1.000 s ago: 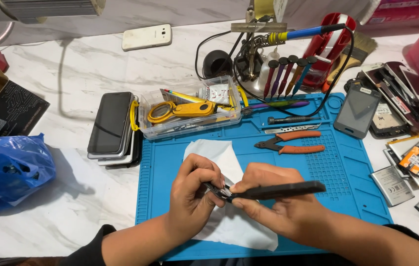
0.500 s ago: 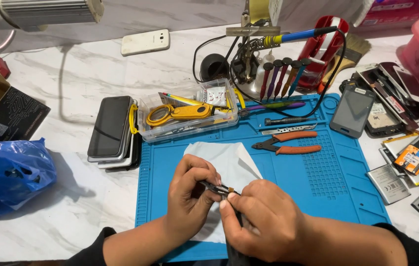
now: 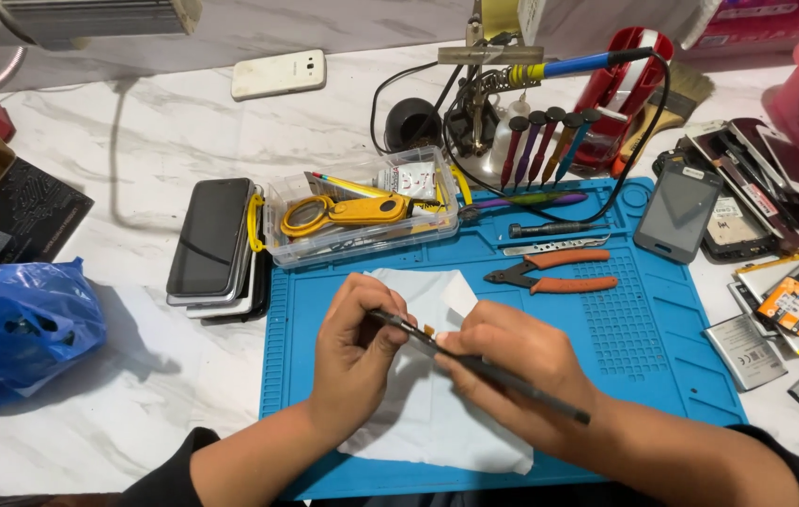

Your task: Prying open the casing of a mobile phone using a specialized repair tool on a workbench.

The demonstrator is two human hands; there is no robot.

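Observation:
Edge-on to me, a thin black flat phone part (image 3: 512, 383) slants from upper left to lower right above a white sheet (image 3: 437, 422) on the blue work mat (image 3: 662, 347). My left hand (image 3: 354, 361) pinches its upper left end with the fingertips. My right hand (image 3: 521, 361) is wrapped around its middle. A small orange tab (image 3: 429, 330) sticks up from the part between the two hands. The part's face is hidden from me.
Orange-handled cutters (image 3: 554, 270), a metal tool (image 3: 554, 246) and a screwdriver (image 3: 550, 228) lie behind the hands. A clear box with yellow scissors (image 3: 362, 214) stands at the back left, beside stacked phones (image 3: 211, 239). A soldering iron (image 3: 559, 68), loose phones (image 3: 676, 211) and batteries (image 3: 747, 349) fill the right.
The black part was level in front of my right hand, then hidden behind it. Now it slants down to the right, and both hands grip it closer together.

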